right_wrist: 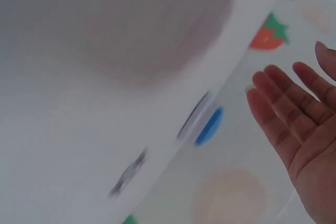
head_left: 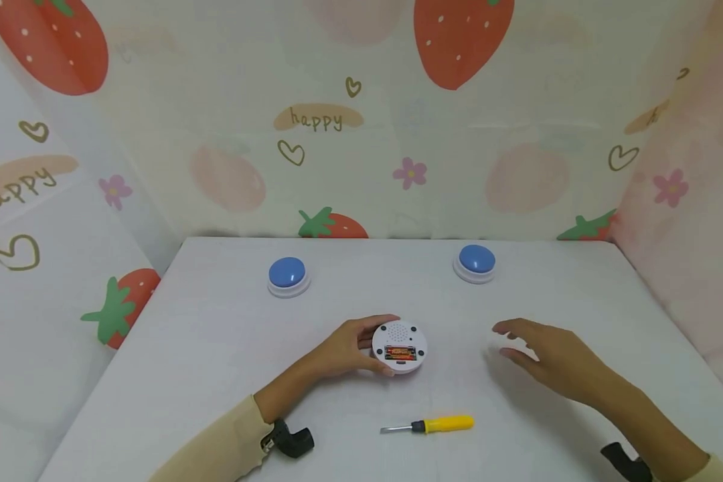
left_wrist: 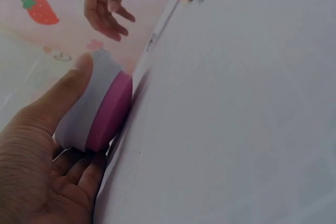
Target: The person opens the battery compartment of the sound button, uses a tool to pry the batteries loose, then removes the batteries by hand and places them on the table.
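Note:
My left hand holds a round white push button by its edge, thumb at the near side and fingers at the far side. It is upside down, with its underside facing up: a speaker grille, small dark spots and an uncovered battery bay with orange-and-black batteries. The left wrist view shows its pink cap facing down, close over the table. Off to the right, my right hand hovers above the table, fingers loosely bent and holding nothing. A yellow-handled screwdriver lies nearer to me, its tip pointing left.
Two blue-topped push buttons stand upright toward the back of the white table, one left and one right. A small dark blurred shape lies on the table in the right wrist view. Strawberry-print cloth hangs behind and at both sides.

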Demonstrator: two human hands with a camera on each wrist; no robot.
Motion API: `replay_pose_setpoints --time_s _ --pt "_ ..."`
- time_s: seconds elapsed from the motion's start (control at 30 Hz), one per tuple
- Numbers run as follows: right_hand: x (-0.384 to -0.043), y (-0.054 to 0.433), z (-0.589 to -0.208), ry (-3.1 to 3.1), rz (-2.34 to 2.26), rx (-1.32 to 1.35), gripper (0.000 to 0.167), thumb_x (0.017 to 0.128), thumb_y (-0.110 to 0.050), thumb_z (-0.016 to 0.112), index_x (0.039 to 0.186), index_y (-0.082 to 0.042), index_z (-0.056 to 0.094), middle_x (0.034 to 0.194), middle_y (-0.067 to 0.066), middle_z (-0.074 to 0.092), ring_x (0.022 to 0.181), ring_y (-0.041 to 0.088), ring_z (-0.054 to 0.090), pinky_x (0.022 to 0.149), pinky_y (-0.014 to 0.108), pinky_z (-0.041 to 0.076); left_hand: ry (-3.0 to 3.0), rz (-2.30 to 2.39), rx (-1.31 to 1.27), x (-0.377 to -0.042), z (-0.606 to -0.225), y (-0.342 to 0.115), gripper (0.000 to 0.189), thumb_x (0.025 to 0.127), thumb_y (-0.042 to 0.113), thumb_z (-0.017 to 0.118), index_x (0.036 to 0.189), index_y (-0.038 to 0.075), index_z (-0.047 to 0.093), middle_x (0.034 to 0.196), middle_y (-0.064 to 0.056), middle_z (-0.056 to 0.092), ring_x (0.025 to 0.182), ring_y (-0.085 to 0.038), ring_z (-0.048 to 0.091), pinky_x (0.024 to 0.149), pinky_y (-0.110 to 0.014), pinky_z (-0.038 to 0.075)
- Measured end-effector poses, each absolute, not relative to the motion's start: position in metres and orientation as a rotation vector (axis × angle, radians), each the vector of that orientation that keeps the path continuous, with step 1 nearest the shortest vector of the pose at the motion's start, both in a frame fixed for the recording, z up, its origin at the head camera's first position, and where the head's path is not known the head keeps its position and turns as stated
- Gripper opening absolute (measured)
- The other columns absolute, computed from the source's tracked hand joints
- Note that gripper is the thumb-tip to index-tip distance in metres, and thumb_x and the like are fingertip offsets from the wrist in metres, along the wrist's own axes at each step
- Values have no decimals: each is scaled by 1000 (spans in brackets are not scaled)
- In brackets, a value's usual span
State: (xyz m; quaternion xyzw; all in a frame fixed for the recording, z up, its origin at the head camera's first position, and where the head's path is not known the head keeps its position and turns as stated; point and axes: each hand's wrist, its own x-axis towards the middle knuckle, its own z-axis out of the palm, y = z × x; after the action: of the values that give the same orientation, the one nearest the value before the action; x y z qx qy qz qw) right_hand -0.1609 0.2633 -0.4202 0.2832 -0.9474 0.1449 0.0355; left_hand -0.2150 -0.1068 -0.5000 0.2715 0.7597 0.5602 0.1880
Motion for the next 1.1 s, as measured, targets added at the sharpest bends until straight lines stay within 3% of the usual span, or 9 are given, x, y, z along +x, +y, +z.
replay_pose_setpoints --time_s 0.2,0.43,0.7,1.1 --pt "-139 220 -417 -3072 625 939 25 95 -26 73 120 -20 71 119 -7 71 106 18 67 88 40 59 2119 1582 780 -216 -499 -107 90 75 11 92 152 15 47 148 0 53 132 -15 55 107 -25 44" --pt "-126 190 -426 -3087 564 1174 24 92 -38 75 111 -23 75 110 -14 70 103 11 66 90 39 58 2112 1577 788 -216 -499 -108 88 76 12 91 152 20 47 149 2 52 133 -14 53 108 -25 44" --pt "-126 176 -438 -3016 564 1427 24 86 -37 82 105 -22 77 99 -18 68 88 1 61 80 26 57 2103 1562 786 -218 -498 -110 89 76 11 91 152 23 47 150 4 51 134 -13 52 108 -25 43" --pt "-128 160 -444 -3106 455 1432 13 85 -21 83 93 -21 74 85 -19 62 73 -1 52 75 22 54 2011 1628 773 -220 -500 -111 91 75 3 90 153 21 45 151 -1 49 134 -18 52 106 -26 46"
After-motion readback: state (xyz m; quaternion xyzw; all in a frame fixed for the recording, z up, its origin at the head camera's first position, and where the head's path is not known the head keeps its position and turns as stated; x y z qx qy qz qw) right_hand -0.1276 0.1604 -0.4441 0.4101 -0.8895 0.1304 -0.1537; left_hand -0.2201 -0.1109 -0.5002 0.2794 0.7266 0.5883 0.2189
